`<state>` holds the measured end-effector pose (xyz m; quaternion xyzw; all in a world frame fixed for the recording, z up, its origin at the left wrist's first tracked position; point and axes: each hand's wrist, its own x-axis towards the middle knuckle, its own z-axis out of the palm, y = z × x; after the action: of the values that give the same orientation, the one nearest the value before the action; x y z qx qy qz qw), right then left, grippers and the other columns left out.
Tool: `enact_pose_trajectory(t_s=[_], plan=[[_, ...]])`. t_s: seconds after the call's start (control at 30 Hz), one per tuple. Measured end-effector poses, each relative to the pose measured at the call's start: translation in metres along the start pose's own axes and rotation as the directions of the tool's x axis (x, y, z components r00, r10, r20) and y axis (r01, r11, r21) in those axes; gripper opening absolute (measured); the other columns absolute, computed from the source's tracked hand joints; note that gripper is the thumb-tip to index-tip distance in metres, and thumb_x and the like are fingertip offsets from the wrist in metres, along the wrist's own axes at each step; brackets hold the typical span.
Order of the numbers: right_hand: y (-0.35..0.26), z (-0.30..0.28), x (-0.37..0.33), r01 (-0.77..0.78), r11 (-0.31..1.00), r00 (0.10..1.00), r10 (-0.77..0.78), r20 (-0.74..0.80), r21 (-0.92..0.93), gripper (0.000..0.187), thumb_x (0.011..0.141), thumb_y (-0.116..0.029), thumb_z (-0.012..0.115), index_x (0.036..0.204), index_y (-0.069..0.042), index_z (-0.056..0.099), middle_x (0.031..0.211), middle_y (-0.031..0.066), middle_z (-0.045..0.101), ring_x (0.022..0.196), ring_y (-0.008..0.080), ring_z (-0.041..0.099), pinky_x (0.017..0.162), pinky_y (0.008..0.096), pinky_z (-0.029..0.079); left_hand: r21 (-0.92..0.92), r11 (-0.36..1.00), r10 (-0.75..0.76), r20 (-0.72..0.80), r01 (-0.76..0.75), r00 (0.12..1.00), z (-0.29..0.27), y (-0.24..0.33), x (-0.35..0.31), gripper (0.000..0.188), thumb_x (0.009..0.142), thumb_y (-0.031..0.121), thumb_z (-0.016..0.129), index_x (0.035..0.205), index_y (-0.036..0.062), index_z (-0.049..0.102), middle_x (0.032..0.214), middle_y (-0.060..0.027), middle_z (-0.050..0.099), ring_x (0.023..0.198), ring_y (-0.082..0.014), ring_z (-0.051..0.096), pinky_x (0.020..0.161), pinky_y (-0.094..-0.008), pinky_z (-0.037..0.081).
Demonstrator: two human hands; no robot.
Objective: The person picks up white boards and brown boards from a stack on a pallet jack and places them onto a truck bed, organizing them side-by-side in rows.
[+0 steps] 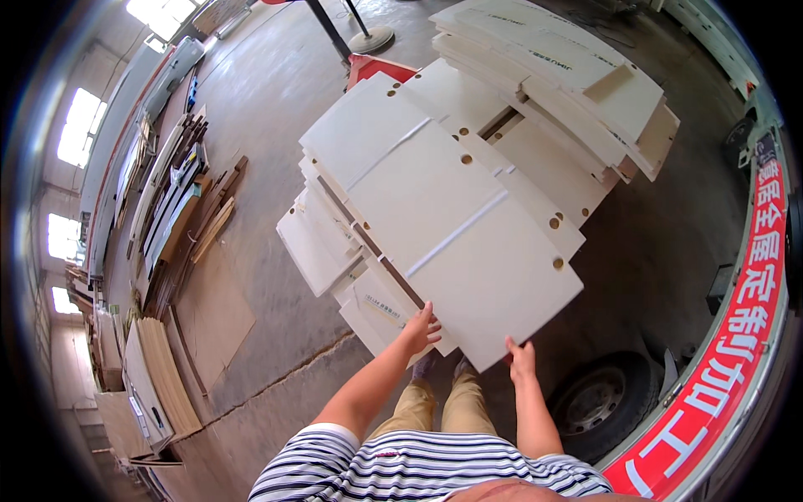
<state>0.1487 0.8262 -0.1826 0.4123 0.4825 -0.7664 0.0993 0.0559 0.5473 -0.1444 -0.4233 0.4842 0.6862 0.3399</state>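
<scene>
A long white board (493, 284) with two pale strips across it and a few round holes lies on top of a stack of panels. My left hand (421, 329) is closed on its left edge close to the near end. At the near right edge, my right hand (520, 360) grips the same board, some of its fingers hidden. Lower white panels (314, 238) stick out beneath on the left, and another panel (376, 301) lies just beyond my left hand. A taller pile of white boards (544, 50) rests at the far right.
A vehicle with a red banner (736, 335) and a black wheel (598, 402) stands close on my right. Red equipment (376, 69) shows behind the stack. Wood strips (180, 201) and leaning boards (163, 368) line the left side. A crack (288, 376) crosses the floor.
</scene>
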Motion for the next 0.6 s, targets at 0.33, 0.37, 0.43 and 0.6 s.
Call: enact_pose_trajectory(t_s=[0.33,0.37,0.43,0.6], plan=[[-0.015,-0.135,-0.010,-0.203,0.939,0.979,0.192,0.066,0.277,0.067,0.087,-0.045,0.067,0.136,-0.004,0.045,0.135,0.0106,0.052,0.123,0.0313,0.050,0.104,0.0495,0.040,-0.333,0.929,0.178,0.016,-0.162,0.984,-0.052,0.008,0.068,0.090,0.088,0.072,0.040,0.145,0.0043,0.030,0.144,-0.0142,0.042,0.130,-0.0331,0.044,0.104,-0.0474,0.041],[-0.027,-0.145,0.003,-0.184,0.885,0.983,0.162,0.088,0.428,0.068,0.087,-0.044,0.068,0.136,-0.003,0.045,0.138,0.0097,0.050,0.125,0.0308,0.047,0.104,0.0482,0.038,-0.306,0.942,0.136,-0.028,-0.138,0.990,-0.031,0.009,0.057,0.089,0.088,0.073,0.038,0.144,0.0034,0.033,0.142,-0.0140,0.045,0.129,-0.0323,0.045,0.104,-0.0456,0.041],[-0.034,-0.152,0.013,-0.088,0.873,0.995,0.101,0.000,0.479,0.068,0.086,-0.041,0.070,0.135,0.000,0.045,0.135,0.0110,0.053,0.122,0.0309,0.050,0.103,0.0460,0.040,-0.309,0.939,0.147,-0.030,-0.149,0.989,-0.007,0.011,0.035,0.090,0.087,0.073,0.038,0.144,0.0032,0.032,0.143,-0.0146,0.045,0.129,-0.0322,0.045,0.105,-0.0456,0.040],[-0.082,-0.146,-0.074,0.173,0.953,0.979,-0.140,-0.145,0.248,0.066,0.086,-0.034,0.072,0.132,0.005,0.047,0.129,0.0139,0.056,0.115,0.0287,0.056,0.100,0.0419,0.043,-0.262,0.960,0.104,0.015,-0.096,0.994,-0.025,-0.005,-0.007,0.090,0.087,0.073,0.036,0.146,0.0047,0.029,0.147,-0.0141,0.039,0.132,-0.0320,0.041,0.109,-0.0470,0.036]])
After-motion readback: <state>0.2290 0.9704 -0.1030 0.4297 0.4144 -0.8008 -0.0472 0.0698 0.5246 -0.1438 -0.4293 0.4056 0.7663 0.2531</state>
